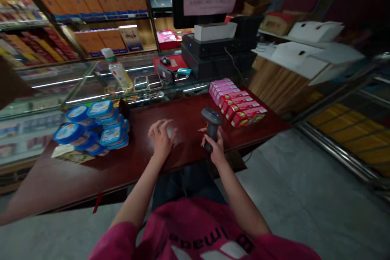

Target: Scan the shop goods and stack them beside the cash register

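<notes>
My right hand [214,146] is wrapped round the handle of a dark grey barcode scanner [212,116], held upright above the counter's front edge. A small blue light glows on the scanner's head. My left hand [162,137] hovers over or rests on the reddish-brown counter [183,109], fingers loosely bent and apart, slightly blurred by motion. A pale patch shows by its thumb; whether it is glare or an object I cannot tell. Left of this hand stand stacked blue-lidded plastic tubs [111,134]. Beyond the scanner, pink and red small boxes [236,101] lie in a row.
A glass display case behind the counter bears a bottle [117,71], two phones [148,82] and a mouse [165,61] on a red mat. A monitor [176,0] with a paper notice stands behind. White cartons [300,59] are at right, near a metal rack [341,150].
</notes>
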The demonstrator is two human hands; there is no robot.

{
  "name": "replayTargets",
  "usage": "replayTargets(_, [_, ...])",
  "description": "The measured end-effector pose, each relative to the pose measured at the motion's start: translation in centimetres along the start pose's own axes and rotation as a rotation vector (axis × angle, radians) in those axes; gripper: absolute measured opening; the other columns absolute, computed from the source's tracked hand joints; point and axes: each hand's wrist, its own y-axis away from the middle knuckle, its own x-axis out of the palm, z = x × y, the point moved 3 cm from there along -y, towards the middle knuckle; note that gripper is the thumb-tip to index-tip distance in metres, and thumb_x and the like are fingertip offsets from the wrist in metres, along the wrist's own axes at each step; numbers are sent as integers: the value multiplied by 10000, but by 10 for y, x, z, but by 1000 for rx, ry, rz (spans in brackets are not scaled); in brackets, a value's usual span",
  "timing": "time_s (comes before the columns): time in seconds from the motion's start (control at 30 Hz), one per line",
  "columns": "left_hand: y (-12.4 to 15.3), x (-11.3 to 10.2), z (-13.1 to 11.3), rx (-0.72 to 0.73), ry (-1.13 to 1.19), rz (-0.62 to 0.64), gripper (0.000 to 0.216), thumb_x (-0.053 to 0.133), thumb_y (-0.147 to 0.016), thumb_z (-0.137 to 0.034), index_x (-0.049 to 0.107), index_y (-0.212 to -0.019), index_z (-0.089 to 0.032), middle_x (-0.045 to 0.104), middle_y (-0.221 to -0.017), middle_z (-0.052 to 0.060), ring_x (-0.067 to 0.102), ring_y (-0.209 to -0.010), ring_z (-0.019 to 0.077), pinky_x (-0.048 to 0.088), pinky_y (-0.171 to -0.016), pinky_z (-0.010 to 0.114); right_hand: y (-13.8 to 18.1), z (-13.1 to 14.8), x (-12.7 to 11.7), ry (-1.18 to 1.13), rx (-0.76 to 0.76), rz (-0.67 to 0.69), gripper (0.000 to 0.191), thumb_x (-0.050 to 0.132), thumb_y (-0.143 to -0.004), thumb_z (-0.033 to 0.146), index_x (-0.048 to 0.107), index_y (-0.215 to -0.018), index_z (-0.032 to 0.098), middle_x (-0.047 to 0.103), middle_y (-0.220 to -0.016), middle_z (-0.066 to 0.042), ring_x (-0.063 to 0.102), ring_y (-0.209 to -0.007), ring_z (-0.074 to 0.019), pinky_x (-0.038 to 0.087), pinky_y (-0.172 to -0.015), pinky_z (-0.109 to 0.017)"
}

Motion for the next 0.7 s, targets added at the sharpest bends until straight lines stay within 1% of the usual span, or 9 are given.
replayTargets(0.1, [-19,48,-68,197,115,241,575,741,-912,-374,580,-1454,-270,578,-1428,160,492,-1346,350,355,-1135,493,13,17,-36,2,-80,-148,257,768,-826,286,620,-1035,274,737,-1069,-14,535,-542,-104,506,-523,-285])
replayTargets(0.2, [-33,91,-133,379,180,406,759,772,-891,-392,453,-1570,-285,511,-1541,157,439,-1421,362,363,-1135,492,26,28,-70,-9,-127,-293,306,790,-798,270,613,-1047,274,731,-1047,-6,534,-537,-96,494,-520,-272])
replayTargets(0.3, [-42,126,-183,461,230,458,814,806,-857,-442,459,-1568,-253,461,-1592,182,395,-1466,402,362,-1145,522,35,34,-96,-8,-159,-424,384,791,-775,282,599,-1108,274,728,-1025,2,522,-528,-93,486,-514,-265])
replayTargets(0.4, [-46,151,-217,468,287,444,721,803,-860,-435,540,-1495,-217,468,-1589,202,386,-1477,417,356,-1159,543,42,39,-116,7,-199,-530,402,769,-778,294,589,-1137,274,720,-1010,10,523,-543,-93,486,-535,-264])
replayTargets(0.47, [-44,159,-227,464,325,429,620,782,-884,-367,581,-1454,-229,508,-1571,185,403,-1472,405,351,-1162,549,45,42,-126,21,-233,-584,384,751,-787,298,583,-1132,277,712,-1005,15,521,-549,-95,484,-544,-267])
replayTargets(0.5, [-41,160,-229,462,341,425,589,771,-892,-333,591,-1445,-240,532,-1559,173,418,-1465,399,351,-1161,552,47,44,-131,23,-250,-606,377,745,-789,297,580,-1127,277,706,-1003,17,519,-546,-95,483,-543,-269])
replayTargets(0.57, [-32,156,-221,460,363,420,552,738,-913,-290,598,-1446,-258,589,-1519,151,464,-1443,382,353,-1158,551,49,48,-138,25,-275,-643,372,741,-786,293,574,-1118,276,695,-991,16,514,-539,-98,480,-535,-272])
replayTargets(0.63, [-22,144,-200,476,368,432,504,677,-951,-262,600,-1448,-267,649,-1460,131,535,-1400,340,369,-1155,521,50,52,-141,29,-290,-670,358,745,-780,301,569,-1090,270,683,-959,14,511,-537,-106,482,-526,-275])
replayTargets(0.7, [-12,127,-165,493,360,461,462,615,-973,-212,610,-1431,-274,690,-1411,106,620,-1323,276,422,-1126,450,51,54,-141,30,-297,-673,353,750,-776,312,568,-1075,269,666,-911,19,508,-539,-111,486,-524,-275])
